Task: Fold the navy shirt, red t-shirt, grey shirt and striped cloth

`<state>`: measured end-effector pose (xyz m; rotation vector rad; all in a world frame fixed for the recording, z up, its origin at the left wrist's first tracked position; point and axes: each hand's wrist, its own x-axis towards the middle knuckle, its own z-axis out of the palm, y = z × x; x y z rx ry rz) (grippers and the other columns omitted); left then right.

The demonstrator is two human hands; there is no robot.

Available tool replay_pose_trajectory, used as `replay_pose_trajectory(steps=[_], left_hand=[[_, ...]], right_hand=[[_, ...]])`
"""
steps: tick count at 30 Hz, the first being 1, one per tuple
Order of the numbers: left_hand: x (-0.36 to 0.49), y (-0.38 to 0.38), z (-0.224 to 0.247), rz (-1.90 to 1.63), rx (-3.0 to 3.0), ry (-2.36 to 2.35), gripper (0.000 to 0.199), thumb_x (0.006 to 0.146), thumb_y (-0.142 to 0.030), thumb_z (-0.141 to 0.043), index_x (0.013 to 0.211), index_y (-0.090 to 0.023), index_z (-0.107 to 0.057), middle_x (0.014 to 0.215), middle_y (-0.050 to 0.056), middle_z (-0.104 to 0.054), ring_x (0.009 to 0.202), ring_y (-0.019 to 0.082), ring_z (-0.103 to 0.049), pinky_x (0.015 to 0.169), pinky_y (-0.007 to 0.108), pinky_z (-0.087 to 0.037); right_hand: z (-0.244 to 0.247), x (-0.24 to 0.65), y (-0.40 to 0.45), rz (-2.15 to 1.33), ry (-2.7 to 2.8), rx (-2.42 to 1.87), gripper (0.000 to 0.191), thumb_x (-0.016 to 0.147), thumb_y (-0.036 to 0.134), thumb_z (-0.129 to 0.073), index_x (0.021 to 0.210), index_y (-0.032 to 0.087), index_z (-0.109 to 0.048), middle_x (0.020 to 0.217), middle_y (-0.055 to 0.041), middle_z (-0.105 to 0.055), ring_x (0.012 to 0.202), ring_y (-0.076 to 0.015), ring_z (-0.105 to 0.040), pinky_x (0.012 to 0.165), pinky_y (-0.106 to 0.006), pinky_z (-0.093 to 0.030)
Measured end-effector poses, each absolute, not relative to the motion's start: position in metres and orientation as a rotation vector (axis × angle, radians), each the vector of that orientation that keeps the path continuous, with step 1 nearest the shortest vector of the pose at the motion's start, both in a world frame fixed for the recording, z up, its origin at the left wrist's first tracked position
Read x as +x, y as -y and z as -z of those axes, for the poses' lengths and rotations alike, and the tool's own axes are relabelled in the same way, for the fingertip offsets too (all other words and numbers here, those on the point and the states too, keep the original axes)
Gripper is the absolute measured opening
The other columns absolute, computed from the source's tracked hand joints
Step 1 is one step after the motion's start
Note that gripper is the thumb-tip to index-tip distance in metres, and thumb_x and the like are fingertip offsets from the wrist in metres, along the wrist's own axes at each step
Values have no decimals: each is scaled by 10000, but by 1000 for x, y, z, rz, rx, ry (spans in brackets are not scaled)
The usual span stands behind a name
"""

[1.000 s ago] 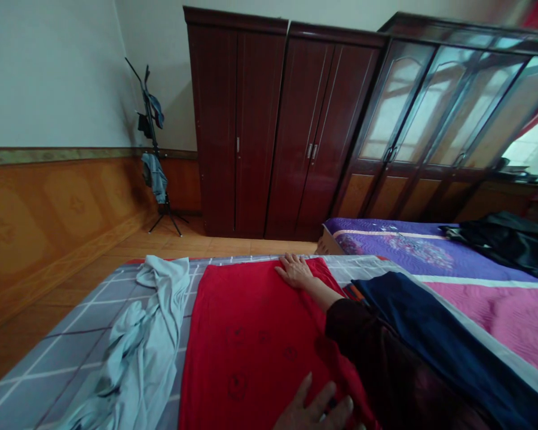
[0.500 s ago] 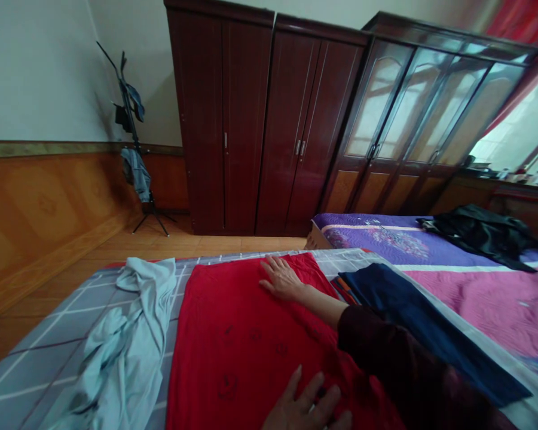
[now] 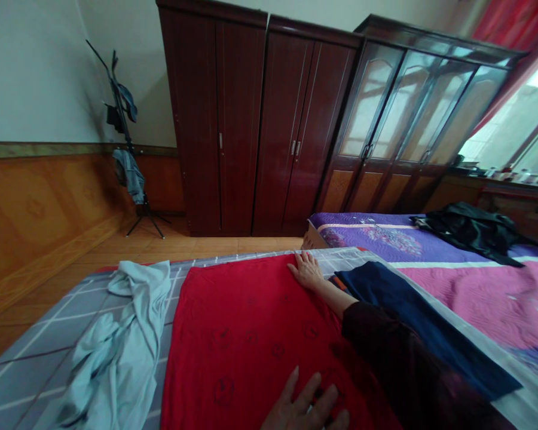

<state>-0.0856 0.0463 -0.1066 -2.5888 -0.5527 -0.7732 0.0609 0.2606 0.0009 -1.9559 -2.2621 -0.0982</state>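
Cloth [image 3: 224, 307], bright red, lies flat before me on the checked bedding [image 3: 36, 346] at the frame's lower centre, right hand [image 3: 308, 273] near its upper right corner, left hand [image 3: 292, 415] over its bottom, both grips loose, spread apart.

Right grip [image 3: 307, 272] flat on red cloth [image 3: 233, 304], checked bedding [image 3: 45, 340] beneath

Across the near bed [image 3: 31, 379], from left to right: garment [image 3: 125, 358], cloth [image 3: 224, 298], trousers [image 3: 421, 328]. On the cloth, right hand [image 3: 308, 270] by the far right corner; left hand [image 3: 305, 409] over the near part. To the right, second bed [image 3: 484, 292] with jacket [image 3: 470, 233] on top; behind, past the floor [image 3: 206, 245], coat rack [image 3: 125, 131] left, wardrobes [image 3: 240, 131] central, cabinet [image 3: 379, 113] right.
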Motion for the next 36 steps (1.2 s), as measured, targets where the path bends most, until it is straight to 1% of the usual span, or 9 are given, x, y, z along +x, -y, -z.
replay_pose_trajectory(steps=[3, 6, 10, 13, 17, 21, 27, 32, 36], left_hand=[[-81, -44, 113, 826, -2523, 612, 327, 996, -383, -319, 1276, -308, -471, 1330, -40, -554, 1094, 229, -606, 890, 413, -498], [-81, -43, 112, 864, -2477, 617, 326, 988, -371, -339, 1267, -317, -498, 1324, -42, -561, 1093, 227, -602, 890, 411, -499], [-89, -44, 99, 796, -2534, 562, 347, 994, -374, -313, 1292, -315, -478, 1349, -34, -538, 1094, 217, -602, 877, 387, -507], [-92, -42, 88, 760, -2607, 583, 339, 1000, -355, -312, 1299, -300, -463, 1340, -33, -547, 1099, 224, -605, 875, 393, -506], [-93, -38, 78, 638, -2756, 633, 371, 1007, -355, -285, 1347, -279, -411, 1375, -4, -507, 1166, 256, -563, 908, 433, -487], [-97, -35, 67, 614, -2848, 636, 394, 1007, -392, -268, 1358, -270, -400, 1394, 4, -473, 1194, 271, -541, 918, 454, -485], [-102, -36, 55, 517, -2990, 652, 436, 1002, -429, -261, 1394, -268, -362, 1426, 23, -425, 1254, 282, -481, 955, 479, -471], [-102, -34, 57, 509, -3010, 680, 449, 999, -411, -286, 1427, -279, -311, 1444, 22, -390, 1288, 284, -439, 982, 497, -456], [-107, -31, 52, 457, -3073, 661, 505, 992, -416, -306, 1463, -255, -217, 1488, 36, -304, 1341, 298, -353, 1009, 535, -421]], right_hand=[[16, 48, -239, 103, 2347, -1863, 657, 914, 544, -352, 1432, 140, -344, 1530, -154, -228, 1390, -339, -185, 1098, -461, -153], [27, 48, -232, 49, 2411, -1837, 688, 893, 627, -323, 1434, 203, -353, 1519, -93, -290, 1386, -292, -226, 1100, -402, -183], [17, 71, -266, 43, 2265, -2033, 744, 925, 580, -238, 1421, 34, -327, 1490, -218, -290, 1379, -336, -228, 1082, -466, -191], [10, 76, -280, 49, 2186, -2123, 756, 931, 555, -218, 1417, -19, -295, 1480, -266, -273, 1375, -358, -229, 1074, -504, -180], [21, 63, -247, 42, 2286, -2021, 816, 905, 618, -233, 1461, 21, -223, 1529, -212, -190, 1415, -321, -128, 1110, -458, -126], [31, 69, -211, -38, 2461, -1870, 843, 865, 700, -243, 1469, 113, -270, 1538, -117, -227, 1419, -241, -160, 1125, -340, -147], [18, 94, -229, 9, 2245, -2109, 866, 907, 625, -190, 1430, -63, -243, 1488, -285, -235, 1390, -367, -198, 1085, -496, -198], [26, 73, -220, 21, 2361, -1952, 832, 874, 678, -273, 1469, 96, -261, 1538, -140, -219, 1415, -279, -163, 1118, -372, -166], [28, 75, -224, 46, 2273, -2025, 806, 911, 625, -215, 1429, 15, -308, 1503, -217, -265, 1395, -329, -202, 1097, -438, -195]])
